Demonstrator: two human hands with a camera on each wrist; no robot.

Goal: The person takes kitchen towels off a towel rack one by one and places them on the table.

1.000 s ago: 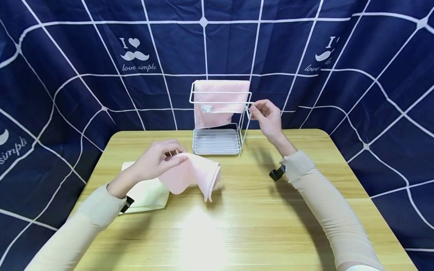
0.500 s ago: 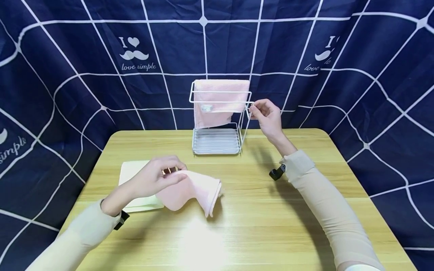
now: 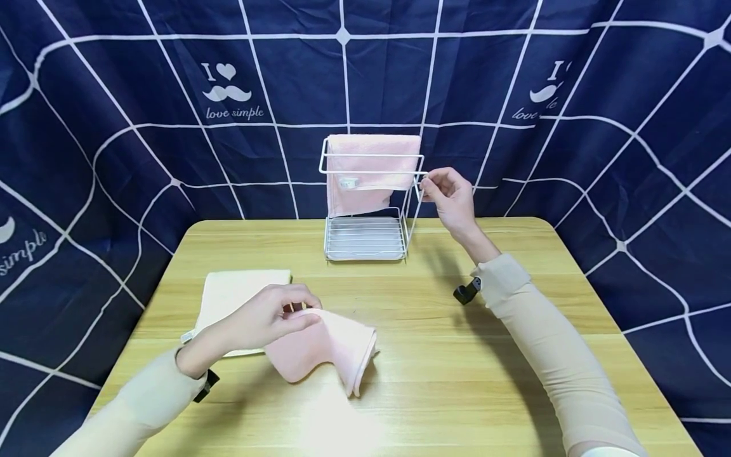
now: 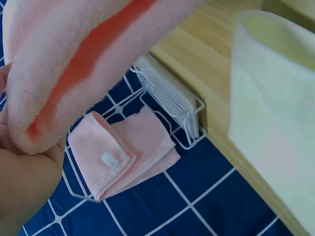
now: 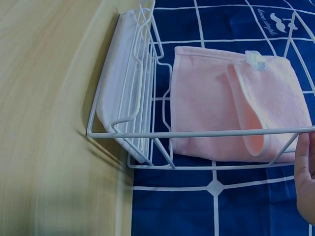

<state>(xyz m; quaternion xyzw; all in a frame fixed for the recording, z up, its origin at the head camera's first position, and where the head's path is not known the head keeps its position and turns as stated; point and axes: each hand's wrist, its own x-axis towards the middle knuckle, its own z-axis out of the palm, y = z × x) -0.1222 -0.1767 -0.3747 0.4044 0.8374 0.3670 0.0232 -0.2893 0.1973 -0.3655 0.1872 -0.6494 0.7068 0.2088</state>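
My left hand (image 3: 280, 317) pinches a folded pink towel (image 3: 337, 346) between thumb and fingers, its ends drooping close above the table. In the left wrist view this towel (image 4: 74, 64) fills the upper left, its fold gaping. At the back, my right hand (image 3: 451, 197) pinches the right upright of a white wire rack (image 3: 374, 172). A second pink towel (image 3: 371, 146) hangs over the rack's rear bar, with a small white tag. In the right wrist view, that hanging towel (image 5: 206, 98) lies behind the rack's side wire.
A folded pale yellow towel (image 3: 245, 292) lies on the wooden table (image 3: 485, 381), partly under my left forearm. The rack's base holds a white drip tray (image 3: 365, 239). A navy curtain (image 3: 388, 76) with white lines stands behind the table.
My left hand has come down toward the table's front with the pink towel, uncovering more of the yellow towel. My right hand and the rack have stayed put.
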